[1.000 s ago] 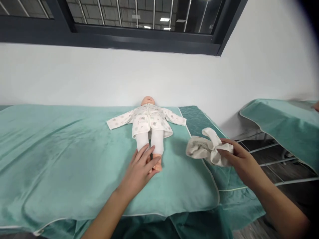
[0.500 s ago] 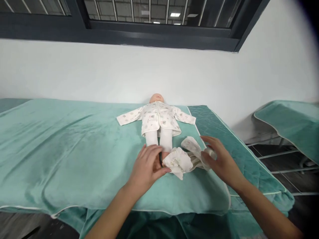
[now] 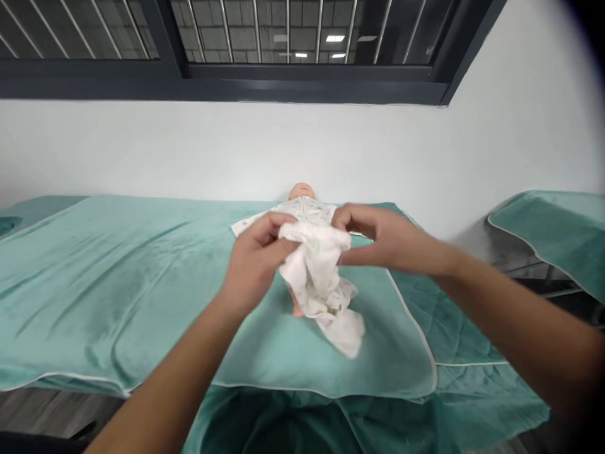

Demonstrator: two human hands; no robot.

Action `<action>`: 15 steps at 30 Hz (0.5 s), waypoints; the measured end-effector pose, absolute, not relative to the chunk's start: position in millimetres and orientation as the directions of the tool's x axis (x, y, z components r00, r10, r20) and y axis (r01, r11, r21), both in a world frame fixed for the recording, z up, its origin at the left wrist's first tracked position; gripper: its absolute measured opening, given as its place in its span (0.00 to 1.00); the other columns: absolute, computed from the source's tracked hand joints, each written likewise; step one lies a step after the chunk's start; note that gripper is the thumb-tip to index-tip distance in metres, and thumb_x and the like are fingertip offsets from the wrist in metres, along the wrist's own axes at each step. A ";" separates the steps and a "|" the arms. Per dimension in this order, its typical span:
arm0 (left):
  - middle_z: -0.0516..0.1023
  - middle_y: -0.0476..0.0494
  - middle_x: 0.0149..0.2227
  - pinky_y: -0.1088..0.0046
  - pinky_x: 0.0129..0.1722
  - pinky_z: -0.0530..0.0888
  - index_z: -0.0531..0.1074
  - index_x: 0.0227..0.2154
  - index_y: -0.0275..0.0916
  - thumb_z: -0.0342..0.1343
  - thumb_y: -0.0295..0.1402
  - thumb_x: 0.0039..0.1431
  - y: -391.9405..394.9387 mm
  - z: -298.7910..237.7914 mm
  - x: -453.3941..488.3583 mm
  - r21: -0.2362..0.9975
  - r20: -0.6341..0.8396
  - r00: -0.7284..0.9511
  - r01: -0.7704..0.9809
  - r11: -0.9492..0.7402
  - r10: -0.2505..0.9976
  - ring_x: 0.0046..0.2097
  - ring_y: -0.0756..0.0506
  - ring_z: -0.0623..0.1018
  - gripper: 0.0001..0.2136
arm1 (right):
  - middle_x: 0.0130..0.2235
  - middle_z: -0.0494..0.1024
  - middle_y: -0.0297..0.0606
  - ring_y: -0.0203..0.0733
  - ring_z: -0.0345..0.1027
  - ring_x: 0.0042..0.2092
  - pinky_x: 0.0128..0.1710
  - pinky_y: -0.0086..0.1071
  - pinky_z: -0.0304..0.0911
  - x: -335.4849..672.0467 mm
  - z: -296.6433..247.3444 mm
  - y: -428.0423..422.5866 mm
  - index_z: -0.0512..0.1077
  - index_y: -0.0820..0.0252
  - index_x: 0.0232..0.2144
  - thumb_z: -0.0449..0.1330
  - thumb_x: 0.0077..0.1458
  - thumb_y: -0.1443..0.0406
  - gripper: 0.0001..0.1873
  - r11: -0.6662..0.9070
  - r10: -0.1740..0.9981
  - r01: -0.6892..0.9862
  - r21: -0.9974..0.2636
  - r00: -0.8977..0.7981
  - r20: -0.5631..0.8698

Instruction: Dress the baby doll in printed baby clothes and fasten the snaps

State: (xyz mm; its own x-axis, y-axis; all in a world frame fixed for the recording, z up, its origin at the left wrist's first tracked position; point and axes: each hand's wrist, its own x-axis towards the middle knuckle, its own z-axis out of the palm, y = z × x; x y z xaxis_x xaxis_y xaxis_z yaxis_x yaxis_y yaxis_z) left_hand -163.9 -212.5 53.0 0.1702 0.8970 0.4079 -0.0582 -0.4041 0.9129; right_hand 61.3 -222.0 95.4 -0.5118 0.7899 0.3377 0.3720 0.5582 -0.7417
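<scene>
A baby doll (image 3: pixel 302 192) in a white printed top lies on its back on a teal blanket (image 3: pixel 118 277), head towards the wall. Both my hands hold a small white garment (image 3: pixel 321 284) up above the doll's legs. My left hand (image 3: pixel 255 261) pinches its left upper edge, and my right hand (image 3: pixel 378 239) pinches its right upper edge. The cloth hangs down between them and hides most of the doll's body and legs. One bare doll foot (image 3: pixel 297 310) shows under the cloth.
The blanket covers a long table against a white wall below a dark-framed window (image 3: pixel 302 50). A second teal-covered table (image 3: pixel 558 233) stands at the right, with a gap of floor between.
My right hand brought the white garment from the right over to the doll. My left hand left the doll's feet and took hold of the cloth, and both hands lifted it.
</scene>
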 end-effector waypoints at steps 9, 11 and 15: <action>0.74 0.54 0.29 0.80 0.27 0.68 0.72 0.35 0.37 0.54 0.27 0.56 -213.7 150.1 -193.4 0.795 0.606 0.226 -0.138 -0.591 0.762 0.27 0.54 0.76 0.04 | 0.25 0.64 0.21 0.22 0.60 0.25 0.27 0.20 0.55 52.8 160.1 -215.2 0.66 0.63 0.33 0.57 0.60 0.61 0.10 0.548 0.676 0.040 -0.836 -0.610 0.414; 0.73 0.54 0.26 0.80 0.22 0.66 0.71 0.32 0.39 0.56 0.26 0.53 -214.7 154.4 -198.6 0.824 0.566 0.227 -0.193 -0.533 0.792 0.24 0.53 0.73 0.03 | 0.23 0.67 0.25 0.26 0.59 0.23 0.22 0.22 0.53 52.2 156.4 -211.1 0.68 0.61 0.32 0.63 0.57 0.57 0.13 0.536 0.713 0.122 -0.836 -0.595 0.370; 0.73 0.51 0.25 0.78 0.22 0.66 0.72 0.33 0.38 0.57 0.29 0.53 -207.3 143.0 -202.9 0.947 0.315 0.435 -0.086 -0.310 0.843 0.24 0.51 0.72 0.04 | 0.23 0.67 0.28 0.30 0.58 0.23 0.21 0.25 0.52 47.4 141.3 -203.5 0.69 0.60 0.27 0.66 0.53 0.55 0.16 0.504 0.781 0.163 -0.848 -0.506 0.367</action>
